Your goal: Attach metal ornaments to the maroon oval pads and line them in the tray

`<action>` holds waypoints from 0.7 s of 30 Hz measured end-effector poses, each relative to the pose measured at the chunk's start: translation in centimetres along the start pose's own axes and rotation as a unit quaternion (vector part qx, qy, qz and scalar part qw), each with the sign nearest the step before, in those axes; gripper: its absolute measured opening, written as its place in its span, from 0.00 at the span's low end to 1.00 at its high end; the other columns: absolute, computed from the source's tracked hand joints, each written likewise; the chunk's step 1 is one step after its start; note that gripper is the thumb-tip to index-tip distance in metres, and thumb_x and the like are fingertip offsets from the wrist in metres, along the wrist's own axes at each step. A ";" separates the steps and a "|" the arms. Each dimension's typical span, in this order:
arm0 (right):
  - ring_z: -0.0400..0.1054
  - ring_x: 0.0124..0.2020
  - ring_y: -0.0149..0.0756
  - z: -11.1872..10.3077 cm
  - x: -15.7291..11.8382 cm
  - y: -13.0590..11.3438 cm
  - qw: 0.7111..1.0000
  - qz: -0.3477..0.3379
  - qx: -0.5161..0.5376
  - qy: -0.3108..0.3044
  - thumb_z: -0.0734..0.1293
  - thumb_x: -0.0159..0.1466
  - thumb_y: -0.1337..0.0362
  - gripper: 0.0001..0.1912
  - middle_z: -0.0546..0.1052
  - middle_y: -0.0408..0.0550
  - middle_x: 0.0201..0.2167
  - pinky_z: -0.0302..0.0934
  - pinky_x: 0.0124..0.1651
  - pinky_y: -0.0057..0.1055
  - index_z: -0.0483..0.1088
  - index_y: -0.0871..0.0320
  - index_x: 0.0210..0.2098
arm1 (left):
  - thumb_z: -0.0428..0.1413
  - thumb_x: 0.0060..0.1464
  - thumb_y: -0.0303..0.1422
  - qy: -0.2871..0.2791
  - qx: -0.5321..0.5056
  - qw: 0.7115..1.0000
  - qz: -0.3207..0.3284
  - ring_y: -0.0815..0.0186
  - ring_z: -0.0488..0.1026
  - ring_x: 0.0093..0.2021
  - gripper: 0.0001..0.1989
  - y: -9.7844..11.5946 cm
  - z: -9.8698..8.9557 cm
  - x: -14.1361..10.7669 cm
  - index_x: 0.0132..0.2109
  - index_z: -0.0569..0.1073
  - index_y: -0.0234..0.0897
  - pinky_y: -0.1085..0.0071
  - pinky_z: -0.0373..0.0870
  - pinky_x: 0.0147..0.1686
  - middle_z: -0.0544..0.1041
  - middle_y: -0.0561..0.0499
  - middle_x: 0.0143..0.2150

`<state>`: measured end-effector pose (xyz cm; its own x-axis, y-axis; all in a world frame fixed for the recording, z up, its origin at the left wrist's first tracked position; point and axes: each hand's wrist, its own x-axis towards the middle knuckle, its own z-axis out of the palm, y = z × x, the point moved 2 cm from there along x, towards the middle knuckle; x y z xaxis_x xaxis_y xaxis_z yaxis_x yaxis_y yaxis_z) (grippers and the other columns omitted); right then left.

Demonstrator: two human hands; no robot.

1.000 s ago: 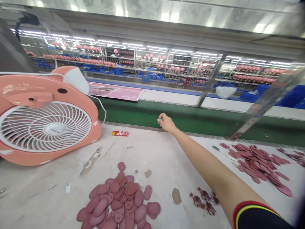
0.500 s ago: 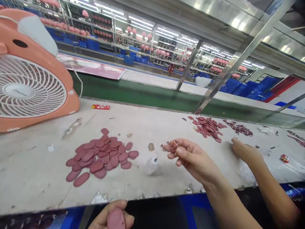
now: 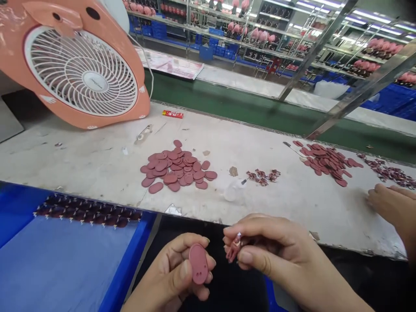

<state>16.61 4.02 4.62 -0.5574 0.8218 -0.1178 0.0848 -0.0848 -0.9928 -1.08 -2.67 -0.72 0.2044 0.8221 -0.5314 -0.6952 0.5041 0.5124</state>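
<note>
Oval rose-coloured pad (image 3: pixel 198 263) lies gripped between thumb and curled fingers of the left hand (image 3: pixel 169 273); right hand (image 3: pixel 269 253) pinches a small dark-pink piece (image 3: pixel 233 248) just beside it. Loose pads (image 3: pixel 177 167) heap on the workbench (image 3: pixel 81 147) at 12 o'clock; a co-worker's hand (image 3: pixel 390 203) rests at 2 o'clock.

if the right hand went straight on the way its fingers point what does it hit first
Probably the pink oval piece held in the left hand: the small piece pinched in the right hand would touch it first, though depth is unclear.
</note>
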 end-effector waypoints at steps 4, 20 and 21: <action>0.74 0.30 0.28 0.7 0.2 -0.5 0.995 -0.040 -0.088 -0.014 0.72 0.61 0.68 0.13 0.80 0.39 0.32 0.69 0.33 0.19 0.77 0.45 0.43 | 0.72 0.36 0.42 -0.020 0.006 1.000 0.004 0.71 0.71 0.26 0.19 -0.3 -0.4 0.0 0.37 0.82 0.39 0.77 0.69 0.25 0.78 0.52 0.27; 0.69 0.28 0.26 1.1 1.4 -0.3 0.990 -0.019 -0.126 -0.062 0.75 0.59 0.70 0.11 0.77 0.36 0.29 0.65 0.33 0.18 0.78 0.47 0.39 | 0.69 0.43 0.42 -0.052 0.023 0.997 -0.045 0.73 0.67 0.26 0.15 -0.2 -0.5 1.0 0.36 0.82 0.36 0.80 0.70 0.26 0.72 0.54 0.25; 0.69 0.28 0.25 1.1 1.5 -0.3 0.989 -0.021 -0.129 -0.064 0.75 0.59 0.70 0.12 0.77 0.36 0.29 0.65 0.33 0.18 0.78 0.47 0.39 | 0.69 0.43 0.41 -0.053 0.021 0.997 -0.046 0.73 0.67 0.26 0.15 -0.2 -0.5 1.1 0.36 0.82 0.36 0.80 0.71 0.26 0.72 0.54 0.25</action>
<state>14.84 4.67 4.71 -0.6643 0.7415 -0.0947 0.2584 0.1089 -0.9599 -1.10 -2.03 -1.71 0.3401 0.7938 -0.5042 -0.6416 0.5879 0.4927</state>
